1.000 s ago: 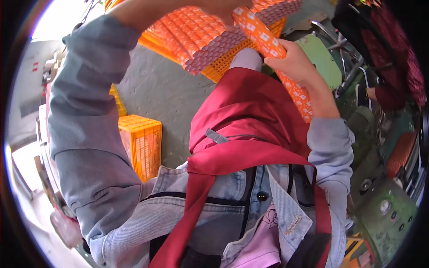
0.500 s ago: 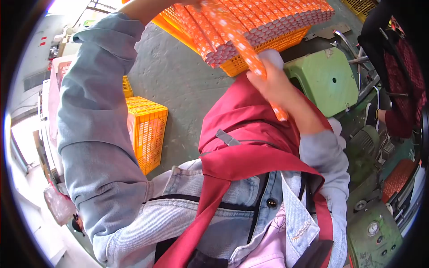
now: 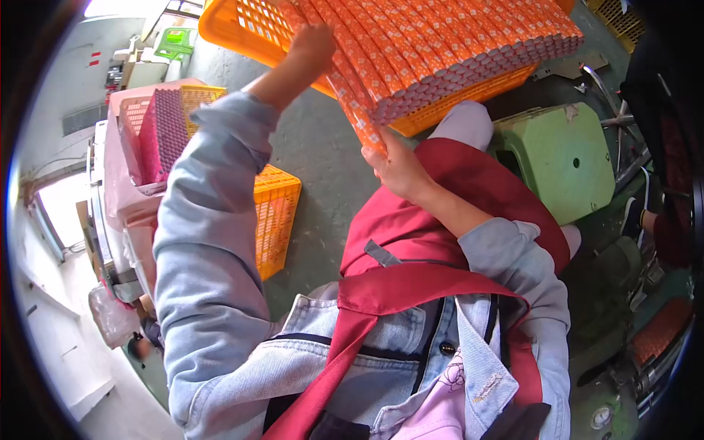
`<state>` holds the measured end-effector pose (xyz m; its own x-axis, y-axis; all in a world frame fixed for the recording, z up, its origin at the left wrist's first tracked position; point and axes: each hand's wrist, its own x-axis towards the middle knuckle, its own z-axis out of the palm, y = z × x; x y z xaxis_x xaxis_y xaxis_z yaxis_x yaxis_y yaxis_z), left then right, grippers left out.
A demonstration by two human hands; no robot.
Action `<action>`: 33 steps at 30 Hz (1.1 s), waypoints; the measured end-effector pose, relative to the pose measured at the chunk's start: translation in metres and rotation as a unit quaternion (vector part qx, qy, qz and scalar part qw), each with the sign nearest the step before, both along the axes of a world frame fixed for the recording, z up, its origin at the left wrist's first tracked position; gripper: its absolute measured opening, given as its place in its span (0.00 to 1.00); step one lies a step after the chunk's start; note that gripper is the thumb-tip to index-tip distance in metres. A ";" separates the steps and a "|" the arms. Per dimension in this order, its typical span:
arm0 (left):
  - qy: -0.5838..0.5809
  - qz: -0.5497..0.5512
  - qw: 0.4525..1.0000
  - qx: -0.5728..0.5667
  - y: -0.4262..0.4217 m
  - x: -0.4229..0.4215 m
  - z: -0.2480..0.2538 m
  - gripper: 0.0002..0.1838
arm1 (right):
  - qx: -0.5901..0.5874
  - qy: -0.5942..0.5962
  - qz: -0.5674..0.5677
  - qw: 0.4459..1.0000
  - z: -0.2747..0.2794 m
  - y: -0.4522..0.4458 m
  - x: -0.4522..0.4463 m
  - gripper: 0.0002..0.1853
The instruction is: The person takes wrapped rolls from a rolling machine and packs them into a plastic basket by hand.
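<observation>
A long orange tube (image 3: pixel 352 110) with a white pattern lies slanting along the near left side of a stack of similar tubes (image 3: pixel 455 44). My left hand (image 3: pixel 314 48) is closed around its upper stretch, beside the stack. The fingers of my right hand (image 3: pixel 396 165) are closed at the tube's lower end, just off the stack's near corner. The stacked tubes lie parallel in several layers, their round ends facing me. An orange plastic crate (image 3: pixel 242 26) holds them, and its left wall shows.
A green stool (image 3: pixel 554 165) stands right of my knees. Left of me are a yellow-orange crate (image 3: pixel 277 220) and a pink crate (image 3: pixel 136 114) with purple-red tubes. A green machine (image 3: pixel 605 418) sits at lower right. Another person's foot (image 3: pixel 632 218) shows at right.
The tube has moved left and away from my lap to the stack's left side. My right hand shifted left to its lower end; my left hand has come into fuller view.
</observation>
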<state>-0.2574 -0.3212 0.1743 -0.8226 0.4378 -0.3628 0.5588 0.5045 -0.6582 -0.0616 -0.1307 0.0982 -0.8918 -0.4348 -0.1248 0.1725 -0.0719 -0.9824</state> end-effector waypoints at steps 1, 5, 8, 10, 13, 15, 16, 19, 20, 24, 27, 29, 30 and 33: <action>0.012 -0.017 1.000 0.003 -0.002 0.003 -0.006 0.11 | -0.019 -0.010 -0.008 1.000 -0.007 -0.006 0.001 0.15; -0.061 0.161 0.985 0.014 -0.004 0.003 -0.018 0.10 | -0.022 -0.068 0.001 0.997 -0.023 -0.022 -0.008 0.14; -0.068 0.188 0.980 0.004 0.003 0.008 -0.019 0.11 | -0.003 -0.082 0.001 0.997 -0.034 -0.032 -0.011 0.14; -0.073 0.202 0.977 0.001 0.010 0.014 -0.019 0.11 | 0.025 -0.058 -0.012 0.998 -0.040 -0.037 -0.011 0.17; -0.022 0.184 0.982 0.027 0.019 0.020 -0.023 0.12 | 0.067 -0.065 -0.003 0.996 -0.041 -0.037 -0.016 0.18; -0.038 0.211 0.976 0.035 0.023 0.022 -0.025 0.12 | 0.086 -0.072 0.006 0.994 -0.040 -0.038 -0.014 0.19; -0.052 0.233 0.970 0.045 0.026 0.022 -0.026 0.12 | 0.095 -0.048 -0.003 0.994 -0.037 -0.035 -0.012 0.19; -0.061 0.240 0.967 0.054 0.034 0.023 -0.026 0.12 | 0.111 -0.001 -0.024 0.993 -0.035 -0.031 -0.004 0.20; -0.057 0.227 0.971 0.055 0.038 0.027 -0.022 0.12 | 0.087 -0.008 -0.026 0.996 -0.039 -0.030 0.002 0.21; -0.075 0.247 0.965 0.050 0.045 0.010 0.009 0.14 | 0.029 -0.012 -0.043 0.999 -0.035 -0.025 0.011 0.23; -0.054 0.244 0.966 0.060 0.042 0.012 0.012 0.15 | 0.007 -0.012 -0.058 0.998 -0.025 -0.026 0.012 0.22; 0.014 0.190 0.977 0.091 0.043 0.014 0.012 0.17 | -0.009 -0.017 -0.080 0.997 -0.020 -0.026 0.008 0.21; 0.016 0.188 0.978 0.091 0.041 0.011 0.008 0.17 | -0.017 -0.019 -0.091 0.996 -0.018 -0.025 0.004 0.21; 0.126 0.085 0.980 0.125 0.031 -0.001 -0.004 0.19 | 0.005 -0.029 -0.095 0.995 -0.014 -0.042 -0.026 0.19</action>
